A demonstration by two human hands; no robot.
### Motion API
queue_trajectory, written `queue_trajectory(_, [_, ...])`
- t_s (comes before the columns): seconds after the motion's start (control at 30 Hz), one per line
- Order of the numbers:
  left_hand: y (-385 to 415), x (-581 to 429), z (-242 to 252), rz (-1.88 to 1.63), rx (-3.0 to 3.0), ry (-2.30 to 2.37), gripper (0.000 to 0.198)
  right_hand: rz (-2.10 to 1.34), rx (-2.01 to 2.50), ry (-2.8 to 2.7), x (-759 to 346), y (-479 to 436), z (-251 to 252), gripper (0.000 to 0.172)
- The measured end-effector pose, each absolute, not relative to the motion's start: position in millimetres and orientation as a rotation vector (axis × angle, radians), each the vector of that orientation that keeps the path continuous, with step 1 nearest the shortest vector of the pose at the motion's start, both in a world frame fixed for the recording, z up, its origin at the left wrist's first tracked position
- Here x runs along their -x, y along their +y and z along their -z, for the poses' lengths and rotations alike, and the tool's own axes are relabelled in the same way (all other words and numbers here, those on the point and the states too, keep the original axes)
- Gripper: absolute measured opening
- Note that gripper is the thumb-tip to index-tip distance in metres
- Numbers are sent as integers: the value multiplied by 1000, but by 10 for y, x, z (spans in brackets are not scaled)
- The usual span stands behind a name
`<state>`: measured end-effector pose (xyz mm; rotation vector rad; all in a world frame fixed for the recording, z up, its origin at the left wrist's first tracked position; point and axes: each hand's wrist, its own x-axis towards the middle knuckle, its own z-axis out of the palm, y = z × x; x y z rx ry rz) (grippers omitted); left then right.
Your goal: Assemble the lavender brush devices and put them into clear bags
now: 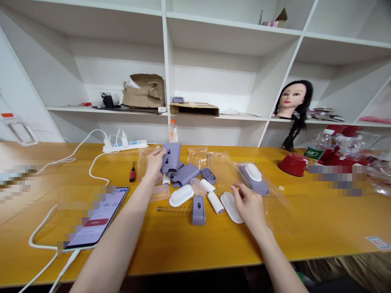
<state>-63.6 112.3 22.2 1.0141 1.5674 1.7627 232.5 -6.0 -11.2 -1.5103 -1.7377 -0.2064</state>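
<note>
My left hand (154, 162) is raised above the yellow table (189, 252), closed around a purple plastic housing (171, 157) held upright. My right hand (249, 203) rests lower on the table with fingers curled, its fingertips on a white ridged oval cover (229, 206) beside a clear plastic bag (275, 195). Between the hands lie more parts: another purple shell (185, 175), a small purple grille piece (209, 176), a white oval cover (181, 195), two white cylinders (215, 202), a purple block (198, 210) and a metal spring (173, 209). A purple-and-white assembled unit (254, 178) lies in the bag.
A phone (99, 217) on a white cable lies at the left, a red-handled screwdriver (132, 172) and a power strip (125, 145) behind it. A red bowl (292, 164) and bottles stand at the right. A mannequin head (293, 99) and cardboard boxes (143, 91) sit on the white shelves.
</note>
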Motion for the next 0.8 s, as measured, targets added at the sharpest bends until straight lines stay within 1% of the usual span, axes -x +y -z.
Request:
queue_trajectory(0.13, [1557,179,-275,-1530,-1214,1634,20,205,1472,-1702,-2353,-93,133,29])
queue_trajectory(0.2, [1738,17,-260,-1412,-1290,1694,15,209,1467,-1695,-2377,-108,147,27])
queue_trajectory(0.4, [2020,-158,-156,-1231,-1425,1816,20,196,1451,-1665,-2381,-145,158,24])
queue_trajectory(0.5, [2125,-174,-195,-1168,-1490,1817,21,184,1436,-1678,-2353,-161,160,23])
queue_trajectory(0.63, [2283,-238,-339,-1086,-1625,1718,21,169,1437,-1694,-2337,-174,169,24])
queue_trajectory(0.8, [2436,-355,-358,-885,-1757,1538,33,172,1457,-1690,-2353,-191,169,25])
